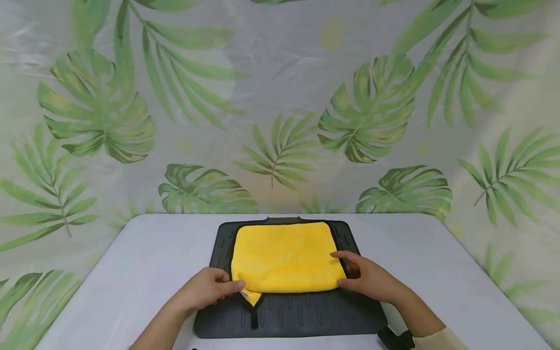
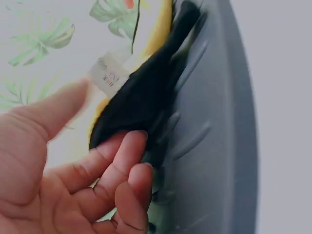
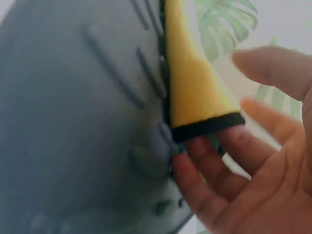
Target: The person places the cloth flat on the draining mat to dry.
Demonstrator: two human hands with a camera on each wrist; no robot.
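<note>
A yellow cloth towel [image 1: 286, 257] with black trim lies folded on a black ribbed mat [image 1: 302, 316]. Its near left corner sticks out toward me, ending in a black loop [image 1: 254, 318]. My left hand [image 1: 214, 290] grips the towel's left edge by that corner, thumb on top beside the white label [image 2: 109, 75], fingertips against the black underside. At the right edge, my right hand [image 1: 372, 277] has index finger and thumb spread apart. In the right wrist view its thumb stands off the towel, while other fingers touch the black-trimmed edge from below.
The mat rests on a white table [image 1: 144, 272], its raised ridges showing along the near side. Behind the table hangs a leaf-patterned sheet [image 1: 280, 97]. A black device [image 1: 395, 339] sits at my right wrist.
</note>
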